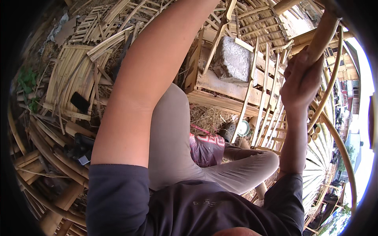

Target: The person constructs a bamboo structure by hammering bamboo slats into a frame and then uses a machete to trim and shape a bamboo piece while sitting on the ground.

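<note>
Looks tight: slats (246, 98) at R hand's (303, 80) 8 o'clock, bent cane (336, 69) at its 3! R's clenched round pole (324, 34), 2 o'clock, long axis slanting twd 1. L hand's past 12 o'clock edge; grip, can't tell.

Head-worn wide fisheye, facing steeply down; shirt (173, 212) and legs (169, 145) near, left arm (132, 94) very close, crate (214, 87) farther; straight lines bowed.
</note>
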